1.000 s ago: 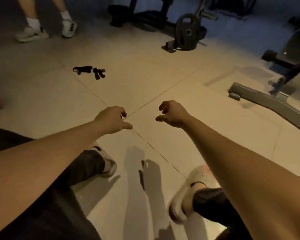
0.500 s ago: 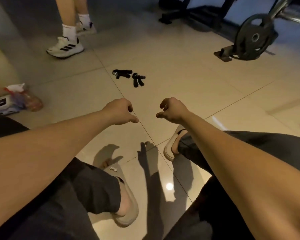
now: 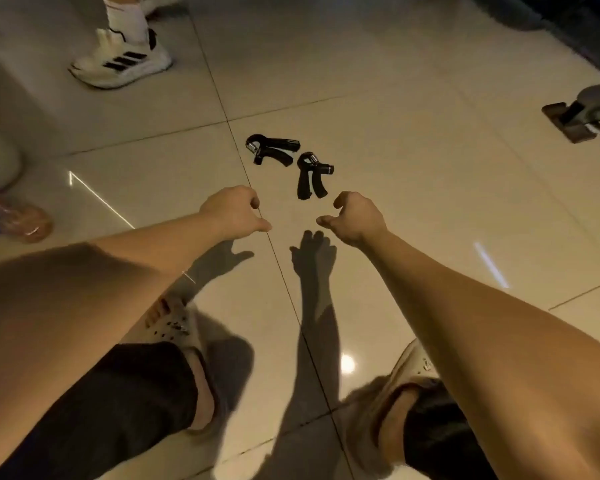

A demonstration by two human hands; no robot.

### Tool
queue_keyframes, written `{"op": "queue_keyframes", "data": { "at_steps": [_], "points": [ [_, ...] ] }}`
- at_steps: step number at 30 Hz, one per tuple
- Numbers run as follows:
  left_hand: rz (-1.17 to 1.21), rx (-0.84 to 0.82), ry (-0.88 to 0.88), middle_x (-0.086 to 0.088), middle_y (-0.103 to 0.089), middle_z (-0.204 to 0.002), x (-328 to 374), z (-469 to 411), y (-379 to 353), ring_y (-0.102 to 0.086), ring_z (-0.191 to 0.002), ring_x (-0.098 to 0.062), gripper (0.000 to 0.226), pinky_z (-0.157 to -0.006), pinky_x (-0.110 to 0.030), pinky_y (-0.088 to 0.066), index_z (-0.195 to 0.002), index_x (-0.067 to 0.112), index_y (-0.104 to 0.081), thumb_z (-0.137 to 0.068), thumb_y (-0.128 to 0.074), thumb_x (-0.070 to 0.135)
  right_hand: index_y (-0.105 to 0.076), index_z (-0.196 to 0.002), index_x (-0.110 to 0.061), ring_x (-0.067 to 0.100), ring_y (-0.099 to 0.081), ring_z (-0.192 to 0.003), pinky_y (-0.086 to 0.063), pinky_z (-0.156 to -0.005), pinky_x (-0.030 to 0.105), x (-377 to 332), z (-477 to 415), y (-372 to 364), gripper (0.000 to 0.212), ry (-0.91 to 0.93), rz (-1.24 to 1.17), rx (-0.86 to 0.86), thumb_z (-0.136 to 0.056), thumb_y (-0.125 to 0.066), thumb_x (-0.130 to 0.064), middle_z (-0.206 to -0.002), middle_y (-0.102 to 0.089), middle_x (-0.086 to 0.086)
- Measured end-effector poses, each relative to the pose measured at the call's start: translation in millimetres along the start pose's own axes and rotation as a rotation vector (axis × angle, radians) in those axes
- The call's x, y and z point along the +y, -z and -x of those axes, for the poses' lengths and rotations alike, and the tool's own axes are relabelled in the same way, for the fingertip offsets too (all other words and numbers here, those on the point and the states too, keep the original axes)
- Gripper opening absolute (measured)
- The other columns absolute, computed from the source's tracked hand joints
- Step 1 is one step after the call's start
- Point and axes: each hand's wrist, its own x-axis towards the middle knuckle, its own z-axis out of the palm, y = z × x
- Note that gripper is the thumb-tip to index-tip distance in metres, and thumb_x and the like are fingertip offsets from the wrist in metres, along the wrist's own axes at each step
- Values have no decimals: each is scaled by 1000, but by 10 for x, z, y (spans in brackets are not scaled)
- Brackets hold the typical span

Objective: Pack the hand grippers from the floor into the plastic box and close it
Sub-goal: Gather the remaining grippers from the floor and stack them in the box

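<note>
Two black hand grippers lie side by side on the beige tiled floor: one hand gripper (image 3: 272,149) on its side further away, the other hand gripper (image 3: 311,175) with its handles pointing toward me. My left hand (image 3: 234,212) hovers just short of them with the fingers loosely curled and the thumb out, holding nothing. My right hand (image 3: 357,216) is level with it, a little right of the nearer gripper, fingers curled and empty. Neither hand touches a gripper. No plastic box is in view.
Another person's white sneaker (image 3: 122,62) stands at the upper left. A clear bottle with a label (image 3: 13,221) lies at the left edge. A dark machine foot (image 3: 575,117) sits at the right edge. My own feet in light shoes are below my arms.
I have stepped closer: the hand grippers now lie just beyond my fingertips and look larger. Both hands stay curled and empty, stretched forward.
</note>
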Motion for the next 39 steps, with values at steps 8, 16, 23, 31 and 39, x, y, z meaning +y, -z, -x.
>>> {"op": "queue_keyframes", "data": {
  "at_steps": [8, 16, 23, 31, 39],
  "points": [
    [20, 56, 12, -5, -55, -142, -56, -1616, -140, -59, -121, -23, 74, -99, -43, -51, -143, 19, -51, -80, -77, 50, -58, -129, -7, 32, -60, -111, -53, -84, 41, 157, -1334, -377, 62, -83, -34, 79, -87, -71, -51, -126, -56, 12],
    [-146, 72, -28, -3, -40, -155, -147, -2704, -286, -38, -141, -25, 91, -115, -44, -36, -154, 22, -35, -79, -77, 52, -55, -129, -13, 30, -51, -117, -49, -89, 45, 34, -2049, -859, 71, -90, 70, 96, -81, -69, -63, -132, -51, 7],
    [-237, 25, -178, -5, -20, -167, -252, -3177, -406, -17, -152, -28, 109, -123, -47, -14, -160, 21, -18, -77, -75, 61, -53, -128, -13, 27, -48, -116, -44, -87, 41, 46, -2143, -1028, 71, -117, 197, 156, -80, -70, -64, -128, -53, 6],
    [-284, 31, -196, -5, -51, -135, -219, -3197, -420, -43, -127, -27, 102, -110, -46, -32, -153, 25, -35, -70, -71, 73, -55, -127, -13, 31, -48, -115, -44, -87, 42, 100, -2101, -938, 52, -112, 199, 144, -84, -70, -39, -123, -53, 10],
    [-82, 45, -154, 3, -47, -106, -353, -2705, -569, -56, -100, -23, 85, -84, -35, -46, -137, 30, -48, -66, -82, 61, -57, -120, -8, 30, -54, -109, -48, -82, 41, 297, -1894, -837, 60, -217, 163, 116, -78, -76, -47, -118, -54, 8]
  ]
}}
